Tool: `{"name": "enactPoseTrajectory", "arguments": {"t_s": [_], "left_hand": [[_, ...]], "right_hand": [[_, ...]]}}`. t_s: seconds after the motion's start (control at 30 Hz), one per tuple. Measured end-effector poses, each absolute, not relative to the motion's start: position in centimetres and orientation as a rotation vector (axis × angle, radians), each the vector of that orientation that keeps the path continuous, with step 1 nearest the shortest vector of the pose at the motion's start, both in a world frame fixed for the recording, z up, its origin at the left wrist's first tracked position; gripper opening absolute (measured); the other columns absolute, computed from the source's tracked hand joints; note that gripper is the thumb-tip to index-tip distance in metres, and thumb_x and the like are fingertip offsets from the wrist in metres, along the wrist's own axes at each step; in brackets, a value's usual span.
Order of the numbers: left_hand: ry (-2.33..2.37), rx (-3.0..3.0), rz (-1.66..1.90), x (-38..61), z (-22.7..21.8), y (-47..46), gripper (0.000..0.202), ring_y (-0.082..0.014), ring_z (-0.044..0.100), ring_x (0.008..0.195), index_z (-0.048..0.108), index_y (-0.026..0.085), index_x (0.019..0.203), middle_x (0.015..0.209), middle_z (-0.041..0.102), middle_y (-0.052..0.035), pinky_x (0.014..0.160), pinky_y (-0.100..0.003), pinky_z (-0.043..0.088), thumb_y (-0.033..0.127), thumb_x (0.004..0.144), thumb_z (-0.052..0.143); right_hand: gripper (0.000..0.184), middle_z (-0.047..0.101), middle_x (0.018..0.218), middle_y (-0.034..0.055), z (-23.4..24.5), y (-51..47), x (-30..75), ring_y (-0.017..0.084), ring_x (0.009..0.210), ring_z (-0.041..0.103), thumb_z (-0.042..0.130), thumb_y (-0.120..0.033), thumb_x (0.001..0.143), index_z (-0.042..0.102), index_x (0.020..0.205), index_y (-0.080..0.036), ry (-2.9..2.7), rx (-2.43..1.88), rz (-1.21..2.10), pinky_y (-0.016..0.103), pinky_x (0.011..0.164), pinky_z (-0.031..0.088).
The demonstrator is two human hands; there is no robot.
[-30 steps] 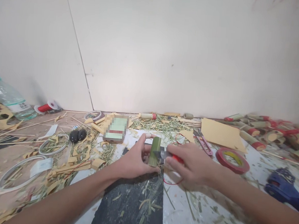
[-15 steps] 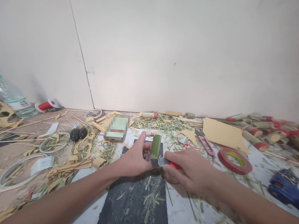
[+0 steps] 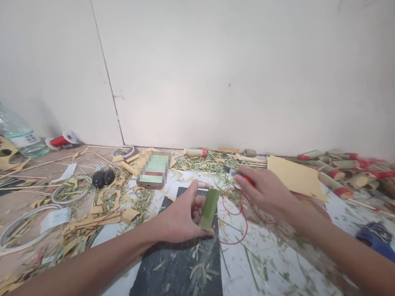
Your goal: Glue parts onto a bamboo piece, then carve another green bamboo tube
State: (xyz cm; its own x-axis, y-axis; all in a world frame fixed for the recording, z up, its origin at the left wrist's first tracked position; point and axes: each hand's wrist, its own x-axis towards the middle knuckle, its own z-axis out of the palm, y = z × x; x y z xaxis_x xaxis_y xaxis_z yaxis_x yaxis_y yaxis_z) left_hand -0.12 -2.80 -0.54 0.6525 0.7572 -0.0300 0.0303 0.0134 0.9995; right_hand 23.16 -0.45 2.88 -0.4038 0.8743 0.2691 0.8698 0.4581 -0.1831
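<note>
My left hand is closed around the sides of a short green bamboo piece, which stands slightly tilted over a black mat. In my right hand is a red-handled knife, its blade pointing left, raised beyond the bamboo and not touching it. The blade is partly blurred. A loop of red string lies on the white sheet below my right hand. Bamboo shavings are scattered on the mat.
A phone stands behind my left hand. Rings, cardboard scraps and a water bottle are to the left. Cut bamboo pieces, a card sheet and a blue tool are to the right.
My right hand has moved the knife away from the bamboo, up and to the right. It now covers the pink cutter and most of the red tape roll. The bamboo has shifted slightly nearer.
</note>
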Motion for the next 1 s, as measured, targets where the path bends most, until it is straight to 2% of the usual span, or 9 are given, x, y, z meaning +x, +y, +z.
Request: {"name": "enactPoseTrajectory", "arguments": {"t_s": [0.17, 0.37, 0.6, 0.83, 1.0], "left_hand": [[0.707, 1.476, 0.69, -0.1, -0.8, -2.8, 0.074, -0.0188, 0.061, 0.084, 0.03, 0.024, 0.12, 0.099, 0.062, -0.0078, 0.07, -0.031, 0.047, 0.024, 0.066, 0.08], [0.621, 1.386, 0.756, 0.0, -0.7, -2.5, 0.074, -0.0178, 0.062, 0.09, 0.026, 0.025, 0.123, 0.109, 0.062, -0.0095, 0.077, -0.032, 0.048, 0.015, 0.07, 0.076], [0.613, 1.357, 0.773, 0.0, -0.9, -2.4, 0.075, -0.0173, 0.065, 0.088, 0.029, 0.025, 0.123, 0.107, 0.065, -0.0083, 0.071, -0.026, 0.048, 0.011, 0.068, 0.077], [0.63, 1.382, 0.732, -0.1, -0.6, -2.4, 0.07, -0.017, 0.064, 0.087, 0.03, 0.023, 0.118, 0.106, 0.063, -0.0082, 0.071, -0.028, 0.049, 0.011, 0.067, 0.077], [0.613, 1.424, 0.661, -0.1, -0.6, -2.7, 0.072, -0.0138, 0.061, 0.078, 0.03, 0.024, 0.118, 0.094, 0.062, -0.0023, 0.07, -0.028, 0.048, 0.012, 0.066, 0.078]], "right_hand": [[0.033, 0.044, 0.056, -0.0026, 2.7, -0.1, 24.2, 0.014, 0.051, 0.041, 0.031, -0.041, 0.095, 0.035, 0.068, -0.022, -2.378, -1.446, 0.058, 0.027, 0.053, 0.023], [0.035, 0.05, 0.059, -0.0014, 2.0, -3.0, 21.2, 0.013, 0.053, 0.042, 0.032, -0.043, 0.095, 0.044, 0.072, -0.02, -2.648, -1.212, 0.233, 0.027, 0.054, 0.022], [0.035, 0.054, 0.061, 0.0009, 2.1, -4.0, 20.5, 0.014, 0.053, 0.042, 0.032, -0.045, 0.094, 0.046, 0.074, -0.02, -2.746, -1.182, 0.205, 0.028, 0.053, 0.021], [0.034, 0.052, 0.058, -0.0008, 1.6, -3.5, 20.9, 0.013, 0.051, 0.039, 0.032, -0.046, 0.094, 0.044, 0.072, -0.021, -2.731, -1.198, 0.128, 0.028, 0.052, 0.019], [0.032, 0.047, 0.056, -0.0022, 2.4, -1.1, 22.4, 0.014, 0.051, 0.04, 0.032, -0.045, 0.094, 0.039, 0.073, -0.022, -2.461, -1.431, 0.058, 0.027, 0.052, 0.021]]}}
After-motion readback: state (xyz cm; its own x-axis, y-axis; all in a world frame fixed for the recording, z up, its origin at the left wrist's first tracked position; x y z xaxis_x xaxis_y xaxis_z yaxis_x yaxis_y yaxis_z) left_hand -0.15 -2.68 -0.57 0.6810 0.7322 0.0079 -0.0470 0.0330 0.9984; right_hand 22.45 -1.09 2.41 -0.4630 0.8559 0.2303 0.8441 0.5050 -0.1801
